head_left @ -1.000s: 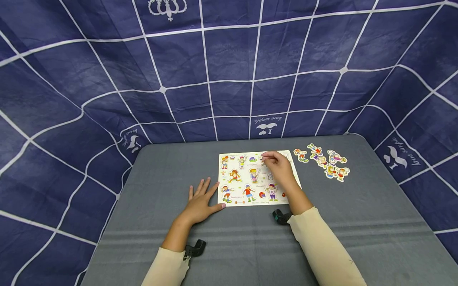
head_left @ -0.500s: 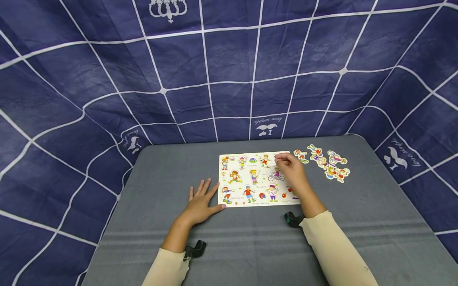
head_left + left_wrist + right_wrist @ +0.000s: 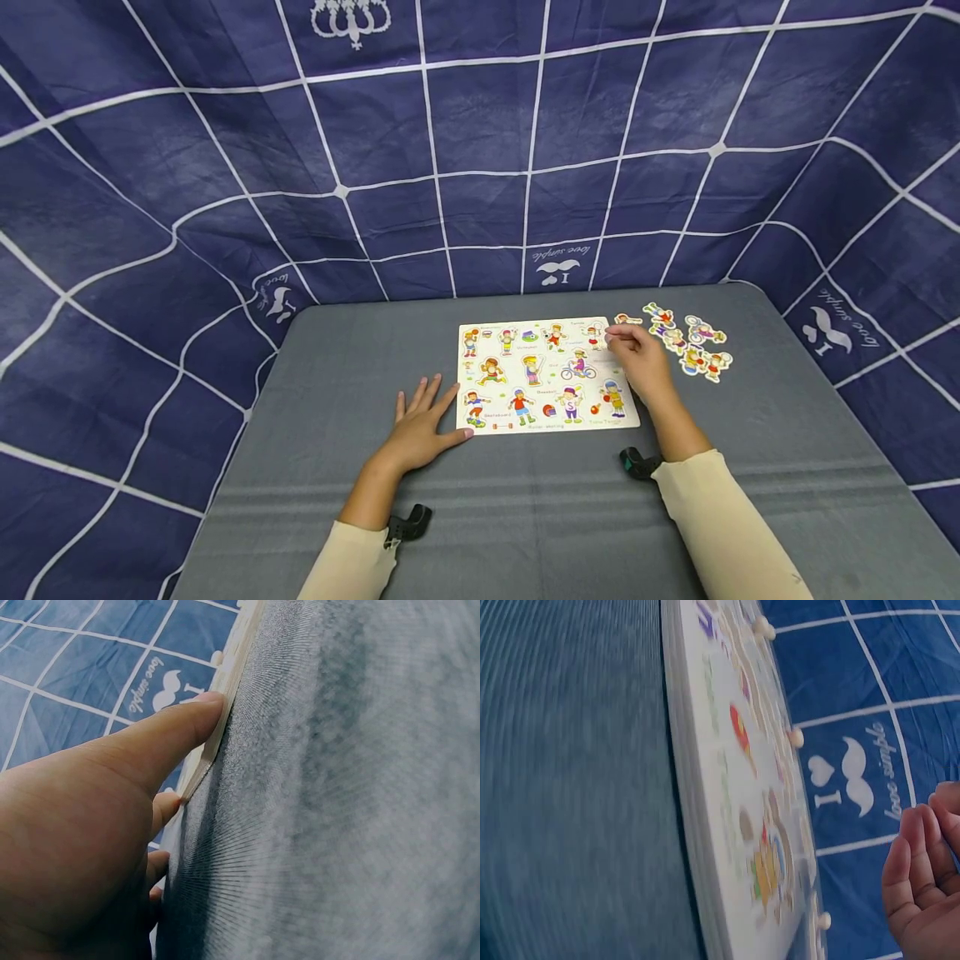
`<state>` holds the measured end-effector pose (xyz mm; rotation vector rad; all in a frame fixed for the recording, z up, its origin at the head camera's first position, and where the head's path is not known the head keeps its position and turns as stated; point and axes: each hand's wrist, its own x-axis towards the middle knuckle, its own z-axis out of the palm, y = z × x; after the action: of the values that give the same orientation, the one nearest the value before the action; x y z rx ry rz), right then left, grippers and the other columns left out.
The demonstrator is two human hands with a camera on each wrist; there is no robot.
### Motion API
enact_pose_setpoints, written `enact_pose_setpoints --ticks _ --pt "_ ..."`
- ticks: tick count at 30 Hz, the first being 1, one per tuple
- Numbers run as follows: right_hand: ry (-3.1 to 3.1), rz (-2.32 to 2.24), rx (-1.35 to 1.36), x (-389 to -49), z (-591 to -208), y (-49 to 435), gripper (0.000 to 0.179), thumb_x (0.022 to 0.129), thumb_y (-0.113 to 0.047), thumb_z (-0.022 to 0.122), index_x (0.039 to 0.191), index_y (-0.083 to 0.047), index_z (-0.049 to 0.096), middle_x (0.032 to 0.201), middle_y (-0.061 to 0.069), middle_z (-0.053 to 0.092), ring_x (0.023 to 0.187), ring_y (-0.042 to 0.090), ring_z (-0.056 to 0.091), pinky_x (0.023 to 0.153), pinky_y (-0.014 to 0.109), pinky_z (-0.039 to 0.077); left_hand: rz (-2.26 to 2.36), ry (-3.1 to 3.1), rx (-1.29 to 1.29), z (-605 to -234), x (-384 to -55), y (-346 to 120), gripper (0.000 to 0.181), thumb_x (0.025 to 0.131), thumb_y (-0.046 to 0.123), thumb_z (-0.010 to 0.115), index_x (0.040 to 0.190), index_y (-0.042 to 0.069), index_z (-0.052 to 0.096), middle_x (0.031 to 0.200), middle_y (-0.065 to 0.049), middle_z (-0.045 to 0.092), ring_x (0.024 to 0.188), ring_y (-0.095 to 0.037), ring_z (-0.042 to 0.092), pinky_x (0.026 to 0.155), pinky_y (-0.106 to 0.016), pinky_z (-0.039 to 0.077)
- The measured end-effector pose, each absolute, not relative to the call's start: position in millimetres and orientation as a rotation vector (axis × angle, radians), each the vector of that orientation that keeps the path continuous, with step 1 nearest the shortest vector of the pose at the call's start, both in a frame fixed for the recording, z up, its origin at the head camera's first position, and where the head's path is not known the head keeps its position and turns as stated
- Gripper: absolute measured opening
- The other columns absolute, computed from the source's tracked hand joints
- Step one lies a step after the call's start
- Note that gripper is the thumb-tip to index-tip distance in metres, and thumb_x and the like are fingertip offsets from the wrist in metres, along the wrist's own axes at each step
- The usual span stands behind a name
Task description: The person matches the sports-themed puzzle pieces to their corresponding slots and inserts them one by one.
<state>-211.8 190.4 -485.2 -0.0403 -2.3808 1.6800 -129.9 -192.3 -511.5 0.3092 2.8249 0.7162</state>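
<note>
A white puzzle board (image 3: pixel 628 423) with printed children playing sports lies on the grey table in the head view. My left hand (image 3: pixel 422 431) lies spread at the board's left side, thumb and index fingertips right at its edge. In the left wrist view the thumb (image 3: pixel 180 724) touches the wooden edge (image 3: pixel 238 667). My right hand (image 3: pixel 641 362) is over the board's upper right corner, fingers loosely bent, and nothing shows in it. The right wrist view has its fingers (image 3: pixel 922 859) beyond the board (image 3: pixel 694 825). A loose puzzle piece (image 3: pixel 625 319) is partly hidden behind this hand.
Several more loose puzzle pieces (image 3: pixel 705 330) lie in a cluster right of the board, some overlapping. Small round knobs (image 3: pixel 796 738) stick up from the board. A blue checked cloth (image 3: pixel 487 208) hangs behind the table (image 3: pixel 337 350) and at both sides.
My right hand has moved right across the board, from the soccer player figure to the upper right corner, uncovering the soccer player and cyclist figures. The left hand has stayed put.
</note>
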Motion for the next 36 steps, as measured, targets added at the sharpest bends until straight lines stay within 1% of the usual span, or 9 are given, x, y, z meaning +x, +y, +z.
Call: enact_pose_setpoints --ticks 1,8,13,17,20,21,26,32,36 --pt "-2.384 1.668 -0.053 -211 -485 193 0.024 0.098 -0.016 0.066 0.115 0.001 0.071 0.093 -0.005 0.066 0.076 -0.005 0.059 0.068 0.010 0.048 0.718 2.826 0.311 -512 -130 -192 0.089 0.089 0.068 0.062 0.161 0.030 0.028 0.172 -0.007 0.009 0.160 -0.031 -0.001 0.123 -0.065 -0.010" --pt "-2.352 1.662 -0.104 -205 -487 215 0.027 0.097 -0.017 0.068 0.115 0.002 0.071 0.092 -0.002 0.071 0.077 -0.002 0.066 0.066 0.010 0.049 0.717 2.829 0.311 -513 -130 -192 0.089 0.089 0.069 0.062 0.161 0.031 0.027 0.172 -0.007 0.009 0.160 -0.031 -0.002 0.123 -0.065 -0.010" --pt "-2.367 1.622 -0.120 -202 -491 231 0.029 0.097 -0.017 0.067 0.118 0.004 0.070 0.089 -0.011 0.071 0.075 -0.008 0.062 0.067 0.009 0.048 0.707 2.831 0.301 -514 -130 -192 0.090 0.088 0.069 0.062 0.161 0.031 0.027 0.172 -0.007 0.009 0.160 -0.031 -0.001 0.123 -0.065 -0.009" --pt "-2.400 1.555 -0.161 -202 -493 243 0.030 0.097 -0.020 0.067 0.116 0.002 0.071 0.084 -0.021 0.066 0.074 -0.010 0.060 0.066 0.008 0.047 0.714 2.830 0.296 -513 -129 -192 0.090 0.088 0.069 0.063 0.161 0.030 0.028 0.172 -0.007 0.010 0.160 -0.031 -0.001 0.123 -0.065 -0.009" --pt "-2.430 1.501 -0.178 -201 -495 253 0.029 0.097 -0.021 0.068 0.116 0.001 0.071 0.083 -0.025 0.064 0.073 -0.012 0.057 0.066 0.008 0.046 0.712 2.827 0.295 -513 -128 -192 0.089 0.089 0.068 0.063 0.161 0.031 0.027 0.172 -0.007 0.009 0.160 -0.031 -0.001 0.123 -0.065 -0.009" --pt "-2.440 1.479 -0.183 -200 -494 256 0.028 0.097 -0.020 0.068 0.115 0.001 0.072 0.084 -0.024 0.065 0.072 -0.013 0.057 0.065 0.008 0.045 0.710 2.828 0.296 -513 -128 -192 0.089 0.089 0.068 0.063 0.161 0.031 0.027 0.172 -0.007 0.010 0.160 -0.031 -0.001 0.123 -0.066 -0.008" --pt "-2.445 1.443 -0.159 -197 -493 273 0.027 0.096 -0.015 0.066 0.115 0.003 0.071 0.084 -0.019 0.067 0.070 -0.015 0.056 0.063 0.007 0.045 0.726 2.828 0.301 -511 -127 -191 0.088 0.089 0.067 0.064 0.161 0.030 0.029 0.172 -0.008 0.011 0.160 -0.032 0.000 0.123 -0.066 -0.008" --pt "-2.455 1.429 -0.074 -196 -494 296 0.024 0.096 -0.005 0.062 0.113 0.011 0.068 0.079 -0.030 0.060 0.068 -0.016 0.054 0.060 0.007 0.044 0.736 2.830 0.304 -510 -128 -191 0.088 0.089 0.066 0.065 0.161 0.030 0.030 0.172 -0.009 0.012 0.160 -0.033 0.001 0.123 -0.066 -0.008" --pt "-2.500 1.384 -0.054 -197 -493 309 0.025 0.097 -0.004 0.060 0.115 0.012 0.067 0.080 -0.029 0.061 0.069 -0.017 0.053 0.061 0.006 0.043 0.731 2.836 0.306 -510 -129 -191 0.088 0.089 0.066 0.065 0.161 0.030 0.030 0.172 -0.009 0.012 0.160 -0.033 0.001 0.123 -0.067 -0.007"
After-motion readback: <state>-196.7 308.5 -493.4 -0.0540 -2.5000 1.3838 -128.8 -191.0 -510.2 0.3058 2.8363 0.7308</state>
